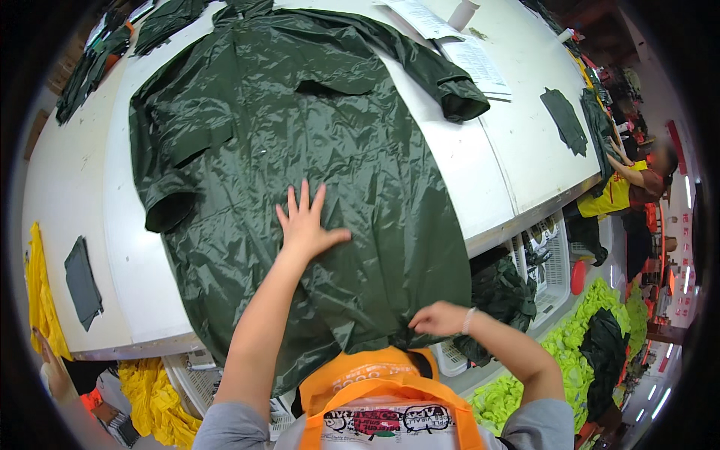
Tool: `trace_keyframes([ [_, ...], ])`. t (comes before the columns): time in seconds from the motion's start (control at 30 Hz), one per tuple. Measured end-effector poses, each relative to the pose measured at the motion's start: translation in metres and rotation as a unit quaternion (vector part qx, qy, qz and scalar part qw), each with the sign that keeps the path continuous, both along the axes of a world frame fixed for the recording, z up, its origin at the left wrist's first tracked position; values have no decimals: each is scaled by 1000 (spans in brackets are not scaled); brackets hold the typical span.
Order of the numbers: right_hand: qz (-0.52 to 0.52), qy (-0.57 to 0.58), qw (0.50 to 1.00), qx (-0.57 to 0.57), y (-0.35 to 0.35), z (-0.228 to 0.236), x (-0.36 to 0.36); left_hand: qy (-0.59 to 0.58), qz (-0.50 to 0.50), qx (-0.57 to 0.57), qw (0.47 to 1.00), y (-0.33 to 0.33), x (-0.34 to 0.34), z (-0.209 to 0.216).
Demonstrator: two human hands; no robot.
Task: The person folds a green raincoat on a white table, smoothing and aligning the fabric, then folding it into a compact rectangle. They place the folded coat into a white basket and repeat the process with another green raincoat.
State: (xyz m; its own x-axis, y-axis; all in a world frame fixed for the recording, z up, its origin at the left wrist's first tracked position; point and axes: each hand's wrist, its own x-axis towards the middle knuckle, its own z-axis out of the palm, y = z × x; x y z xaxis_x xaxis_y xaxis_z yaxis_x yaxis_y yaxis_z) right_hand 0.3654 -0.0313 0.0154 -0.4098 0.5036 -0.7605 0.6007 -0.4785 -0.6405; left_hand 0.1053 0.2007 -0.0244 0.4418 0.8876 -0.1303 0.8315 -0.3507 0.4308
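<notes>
A dark green raincoat (315, 150) with a shiny surface lies spread over the white table, its sleeves out to both sides and its lower part hanging over the near edge towards me. My left hand (305, 229) rests flat on the middle of it, fingers spread and thumb pointing right. Near the coat's lower right edge is my right hand (441, 319), its fingers closed in a pinch at the fabric. The fingertips there are slightly blurred. Two flap pockets show on the coat, and wrinkles run across it.
Paper sheets (474, 64) lie on the white table (480, 180) beyond the right sleeve. Folded dark pieces (564, 120) lie to the right and left. Below the table edge stand white baskets (551, 262) and lime-green fabric (517, 397). Another person (637, 180) works at the far right.
</notes>
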Motion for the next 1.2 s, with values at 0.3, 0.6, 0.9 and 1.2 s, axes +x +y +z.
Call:
trace_keyframes([
  [0.3, -574, -294, 698, 311, 197, 9, 342, 87, -90, -11, 992, -120, -33, -15],
  [0.6, -150, -611, 616, 474, 364, -98, 457, 63, 28, -95, 993, -149, -63, 19],
  [0.9, -8, 122, 960, 252, 389, -37, 215, -325, 314, -91, 887, 173, 196, 68],
  [1.2, -91, 394, 912, 61, 337, 8, 126, -537, 236, -209, 783, 152, 157, 151],
])
